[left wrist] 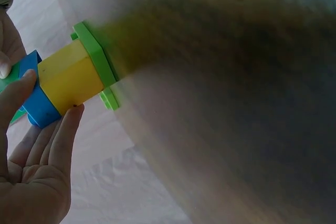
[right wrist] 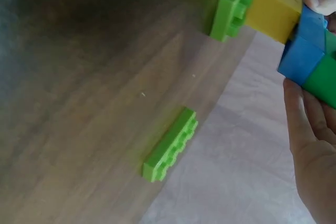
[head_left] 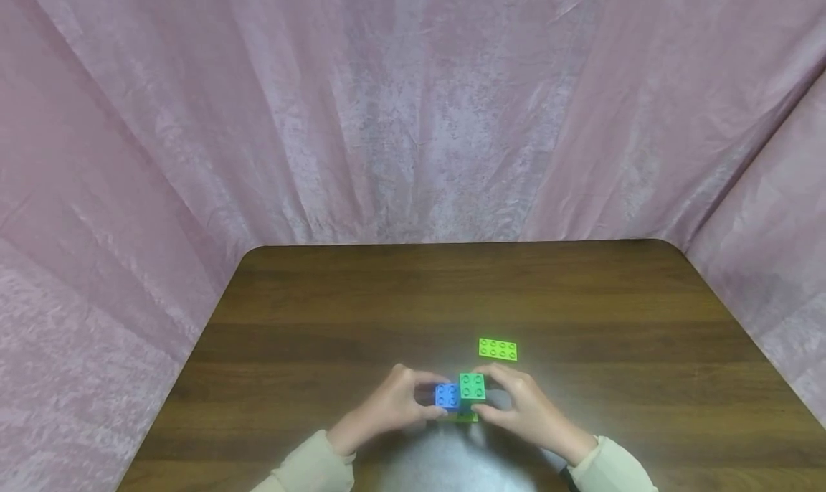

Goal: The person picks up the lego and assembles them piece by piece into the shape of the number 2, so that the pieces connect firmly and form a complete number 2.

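A small tower of toy building bricks stands between my two hands. At its foot is a lime green plate (left wrist: 94, 51), with a yellow brick (left wrist: 71, 73) on it and a blue brick (head_left: 447, 396) above that. A green brick (head_left: 472, 386) sits on the right part of the blue one, its studs facing up. My left hand (head_left: 399, 400) pinches the blue brick between thumb and fingers from the left. From the right, my right hand (head_left: 524, 404) holds the green brick, fingertips at its far and near sides.
Behind the tower, slightly right, a second lime green plate (head_left: 497, 349) lies studs up on the brown wooden table (head_left: 310, 305). Pink curtains (head_left: 413, 112) hang around the table's far edge and sides.
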### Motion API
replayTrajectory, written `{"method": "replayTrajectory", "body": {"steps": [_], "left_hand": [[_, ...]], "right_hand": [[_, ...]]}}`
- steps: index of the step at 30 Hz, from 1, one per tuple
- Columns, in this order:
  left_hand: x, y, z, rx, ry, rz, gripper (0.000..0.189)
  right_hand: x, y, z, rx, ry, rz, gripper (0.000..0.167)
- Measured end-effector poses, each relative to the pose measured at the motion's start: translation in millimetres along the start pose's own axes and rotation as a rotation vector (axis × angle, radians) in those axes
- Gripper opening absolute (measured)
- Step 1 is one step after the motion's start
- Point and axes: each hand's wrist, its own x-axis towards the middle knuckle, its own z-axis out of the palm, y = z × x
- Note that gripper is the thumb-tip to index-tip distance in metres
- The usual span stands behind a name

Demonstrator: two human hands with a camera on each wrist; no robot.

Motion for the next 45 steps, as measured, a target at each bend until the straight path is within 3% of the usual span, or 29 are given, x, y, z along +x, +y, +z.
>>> {"method": "replayTrajectory", "body": {"steps": [12,24,28,34,45], "left_hand": [[0.1,0.8,-2.6,-0.05,-0.017,-0.048,0.04],[0.2,0.2,-3.8,-0.041,-0.024,-0.07,0.039],[0.1,0.5,-3.4,-0.041,-0.02,-0.07,0.039],[-1.1,0.9,-1.7,-0.041,-0.019,-0.057,0.039],[-0.9,-0.6,-2.5,-0.029,-0.011,-0.035,0.038]], "right_hand": [[-6.2,1.2,-17.2,-0.091,-0.093,0.07,0.052],[0.1,28.5,-35.9,-0.21,0.051,0.128,0.051],[3.6,37.0,-39.4,-0.255,0.083,0.187,0.05],[4.1,46.7,-41.9,-0.248,0.075,0.296,0.053],[6.4,58.1,-42.4,-0.227,0.045,0.323,0.058]]}}
